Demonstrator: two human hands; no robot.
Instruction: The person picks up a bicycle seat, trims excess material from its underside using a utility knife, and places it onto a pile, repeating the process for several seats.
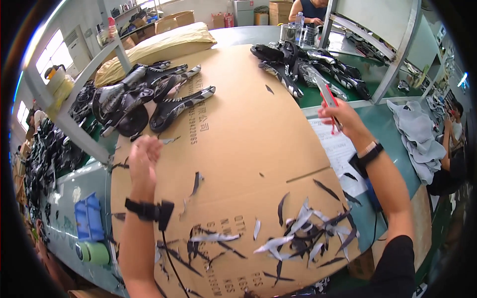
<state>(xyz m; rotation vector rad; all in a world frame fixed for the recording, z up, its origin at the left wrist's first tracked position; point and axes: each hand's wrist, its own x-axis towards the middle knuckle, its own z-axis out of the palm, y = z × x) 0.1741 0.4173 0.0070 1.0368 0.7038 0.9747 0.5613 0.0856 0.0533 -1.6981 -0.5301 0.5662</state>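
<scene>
My left hand hovers over the cardboard's left side, slightly blurred, its fingers loosely bent and nothing visible in them. Just beyond it lies a pile of black-and-silver shoe uppers. A thin dark scrap is beside its fingertips. Raised at the right, my right hand is closed around a long, narrow red-and-silver cutting tool that points up and away; its exact kind is unclear. Past that tool is a second pile of shoe uppers. Black and grey offcuts are heaped on the near cardboard.
Metal posts rise at left and right. A blue basket and green roll stand left. Printed paper and grey fabric pieces lie right. A large wrapped bundle lies behind; other people work nearby.
</scene>
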